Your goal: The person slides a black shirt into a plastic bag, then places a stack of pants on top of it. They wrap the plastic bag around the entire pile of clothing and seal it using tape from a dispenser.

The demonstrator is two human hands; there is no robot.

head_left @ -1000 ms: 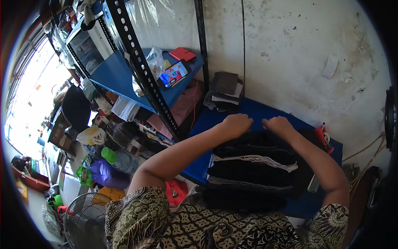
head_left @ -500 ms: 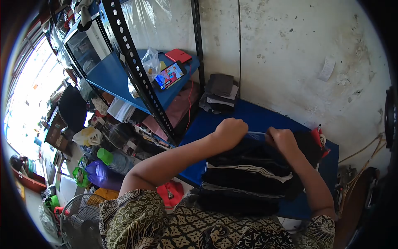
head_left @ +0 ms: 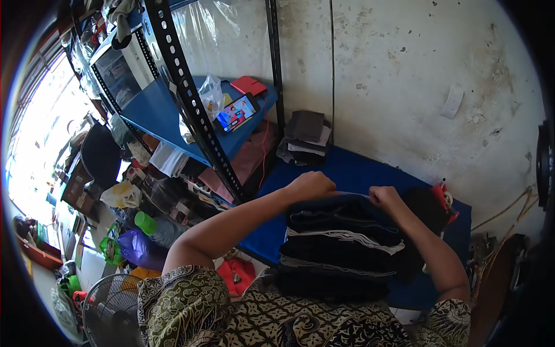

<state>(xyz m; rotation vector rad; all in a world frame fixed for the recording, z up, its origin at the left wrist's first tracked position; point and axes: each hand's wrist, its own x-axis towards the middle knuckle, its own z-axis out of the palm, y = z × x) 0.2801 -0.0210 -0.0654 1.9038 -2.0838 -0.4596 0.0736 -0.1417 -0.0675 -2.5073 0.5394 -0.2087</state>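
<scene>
A stack of dark folded clothes (head_left: 341,248) lies on the blue tabletop (head_left: 370,165) right before my body, with a few pale folded edges showing among the black and navy ones. At its far end a thin strip of clear plastic (head_left: 350,192) stretches between my two hands. My left hand (head_left: 313,184) is closed on the strip's left end, knuckles up. At the other end, my right hand (head_left: 384,196) pinches the plastic in a closed grip. Both sit just past the topmost navy garment.
A smaller pile of grey folded clothes (head_left: 306,136) stands against the wall. To the left rises a metal shelf (head_left: 191,92) with a lit phone (head_left: 237,113). A black cloth (head_left: 425,207) and a red item (head_left: 444,202) lie at right. A fan (head_left: 113,306) stands low left.
Both hands have come lower and nearer to me, my left one also slightly leftward. The plastic between them now lies lower, and more of the navy garment shows.
</scene>
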